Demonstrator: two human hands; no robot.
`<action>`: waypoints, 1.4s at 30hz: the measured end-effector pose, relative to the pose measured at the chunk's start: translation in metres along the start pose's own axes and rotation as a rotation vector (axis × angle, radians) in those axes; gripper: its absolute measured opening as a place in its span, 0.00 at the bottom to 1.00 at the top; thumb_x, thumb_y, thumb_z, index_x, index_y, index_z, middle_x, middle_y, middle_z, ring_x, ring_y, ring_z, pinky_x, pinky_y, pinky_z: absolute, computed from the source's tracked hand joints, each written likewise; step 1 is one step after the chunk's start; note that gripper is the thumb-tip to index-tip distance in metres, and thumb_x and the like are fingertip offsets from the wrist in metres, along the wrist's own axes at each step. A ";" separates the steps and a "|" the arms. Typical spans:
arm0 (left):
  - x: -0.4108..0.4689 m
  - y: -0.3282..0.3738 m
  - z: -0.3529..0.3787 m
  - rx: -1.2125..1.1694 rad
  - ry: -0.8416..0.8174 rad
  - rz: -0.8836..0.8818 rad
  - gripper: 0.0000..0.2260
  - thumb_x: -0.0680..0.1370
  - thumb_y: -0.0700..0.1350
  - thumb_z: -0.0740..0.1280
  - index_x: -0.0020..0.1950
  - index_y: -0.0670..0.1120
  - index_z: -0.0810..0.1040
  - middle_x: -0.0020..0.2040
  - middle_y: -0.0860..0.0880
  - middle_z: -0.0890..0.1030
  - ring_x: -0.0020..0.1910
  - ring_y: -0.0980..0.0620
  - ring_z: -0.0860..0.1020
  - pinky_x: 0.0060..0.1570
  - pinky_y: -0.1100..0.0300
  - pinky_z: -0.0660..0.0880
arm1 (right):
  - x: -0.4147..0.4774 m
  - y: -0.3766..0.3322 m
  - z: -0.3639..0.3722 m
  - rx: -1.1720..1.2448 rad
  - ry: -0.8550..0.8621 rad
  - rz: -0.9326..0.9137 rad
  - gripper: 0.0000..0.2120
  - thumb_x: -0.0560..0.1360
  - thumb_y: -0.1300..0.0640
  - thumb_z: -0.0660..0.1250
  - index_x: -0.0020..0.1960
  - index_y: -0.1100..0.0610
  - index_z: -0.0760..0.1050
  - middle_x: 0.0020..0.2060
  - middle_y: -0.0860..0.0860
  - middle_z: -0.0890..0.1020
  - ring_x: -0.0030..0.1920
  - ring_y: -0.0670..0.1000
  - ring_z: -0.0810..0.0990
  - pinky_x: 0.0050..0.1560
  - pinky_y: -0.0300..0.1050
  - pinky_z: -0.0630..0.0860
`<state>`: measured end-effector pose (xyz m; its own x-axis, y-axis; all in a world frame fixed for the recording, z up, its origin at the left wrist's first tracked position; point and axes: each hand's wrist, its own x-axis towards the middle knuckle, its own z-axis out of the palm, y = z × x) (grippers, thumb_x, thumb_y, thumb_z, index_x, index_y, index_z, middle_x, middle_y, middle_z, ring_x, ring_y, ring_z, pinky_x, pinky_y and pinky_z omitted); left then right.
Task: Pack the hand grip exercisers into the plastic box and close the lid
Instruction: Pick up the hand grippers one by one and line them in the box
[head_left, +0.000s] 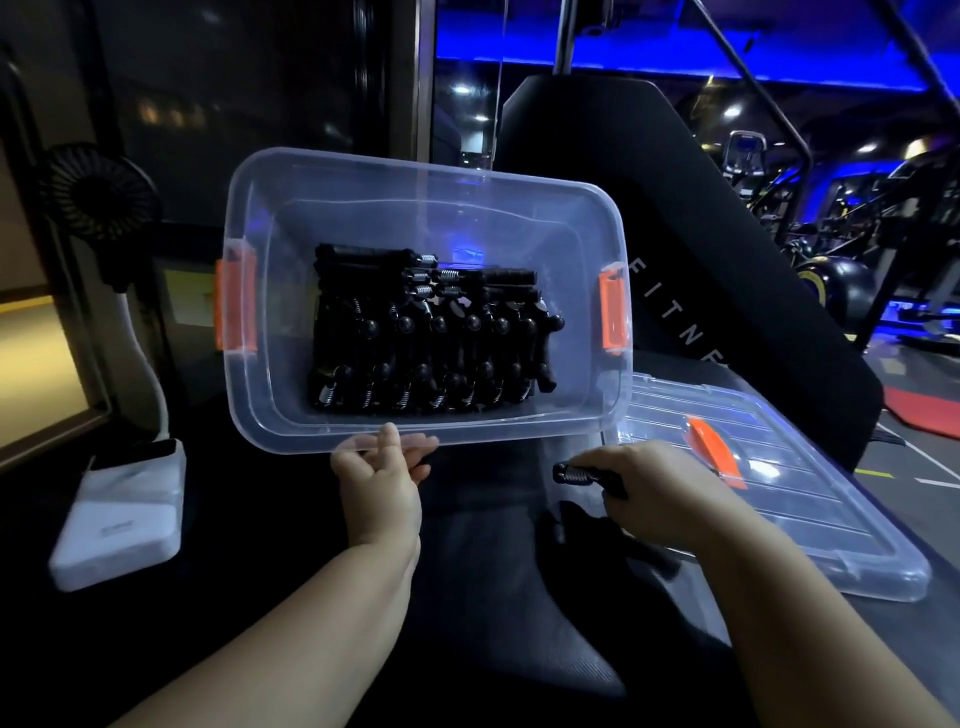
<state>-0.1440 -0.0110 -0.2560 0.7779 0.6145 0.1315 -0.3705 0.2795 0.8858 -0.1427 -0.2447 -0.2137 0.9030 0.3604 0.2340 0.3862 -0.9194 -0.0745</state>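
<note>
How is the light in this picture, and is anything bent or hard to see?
Head view: dim, with blue lighting behind; a blue reflection sits on the plastic box; the wide lens curves its rim; the black exerciser in the right hand merges with the dark surface.

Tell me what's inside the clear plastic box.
Inside the plastic box lie black hand grip exercisers with metal springs, packed in rows. The top ones cover any beneath, so the count is hidden.
</note>
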 end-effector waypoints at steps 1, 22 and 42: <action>0.000 0.000 0.000 -0.001 -0.001 -0.001 0.04 0.83 0.44 0.56 0.54 0.44 0.63 0.37 0.49 0.82 0.37 0.54 0.83 0.39 0.60 0.76 | 0.000 -0.002 0.000 0.000 0.001 -0.014 0.22 0.71 0.54 0.65 0.64 0.39 0.75 0.55 0.45 0.83 0.55 0.52 0.80 0.51 0.46 0.77; 0.000 0.006 -0.002 -0.064 -0.032 -0.047 0.05 0.82 0.43 0.57 0.54 0.42 0.63 0.37 0.46 0.82 0.35 0.54 0.82 0.37 0.60 0.75 | 0.053 -0.068 -0.071 0.083 0.455 -0.331 0.19 0.72 0.53 0.70 0.63 0.47 0.78 0.53 0.46 0.84 0.50 0.53 0.83 0.49 0.41 0.74; 0.003 0.005 -0.002 -0.105 -0.041 -0.048 0.04 0.81 0.43 0.58 0.48 0.48 0.64 0.38 0.44 0.83 0.35 0.54 0.83 0.31 0.67 0.74 | 0.209 -0.069 -0.067 -0.185 0.523 -0.210 0.19 0.77 0.51 0.65 0.67 0.44 0.74 0.62 0.47 0.80 0.60 0.57 0.77 0.56 0.49 0.71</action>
<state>-0.1443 -0.0061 -0.2520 0.8153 0.5684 0.1103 -0.3818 0.3847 0.8404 0.0069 -0.1168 -0.0949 0.5797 0.4551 0.6759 0.4652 -0.8659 0.1840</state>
